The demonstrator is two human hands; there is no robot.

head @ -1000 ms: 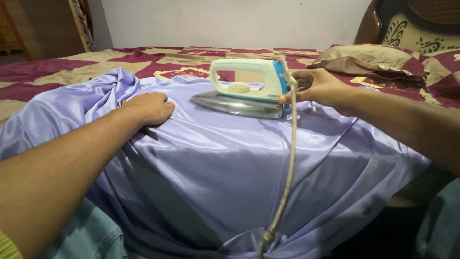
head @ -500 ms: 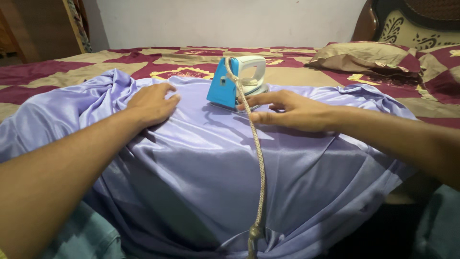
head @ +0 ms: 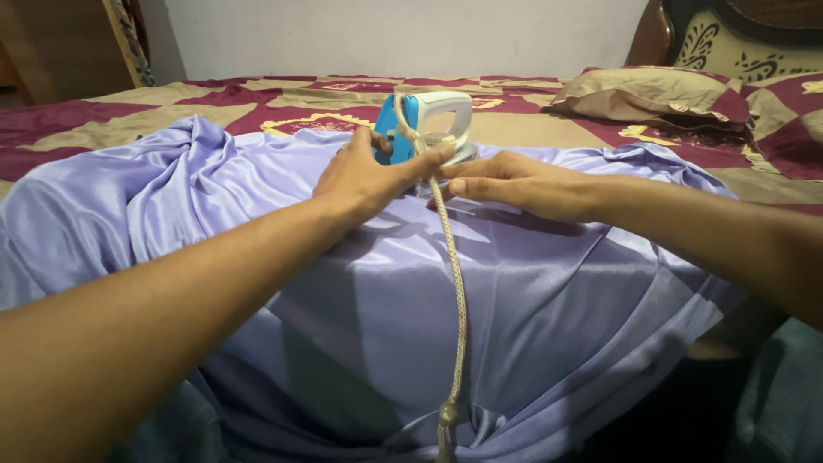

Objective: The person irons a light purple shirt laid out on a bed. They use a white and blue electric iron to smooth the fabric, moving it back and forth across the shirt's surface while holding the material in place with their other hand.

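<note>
iron (head: 426, 127) upper centre, flat on cloth (head: 360, 300) | left hand (head: 369, 176) fingers touching iron's rear, grip unclear | right hand (head: 506, 184) open, flat on cloth | centre smooth, edges still creased

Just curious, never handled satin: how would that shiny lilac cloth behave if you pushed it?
The lilac cloth probably slides easily: its surface is glossy. It looks floppy, since it bunches in soft folds and drapes over the edge. Likely light, so the left hand could drag it.

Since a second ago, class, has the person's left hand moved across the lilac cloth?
Yes. The left hand has moved right, away from the bunched folds of the lilac cloth, and now touches the blue-and-white iron by its cord.
</note>
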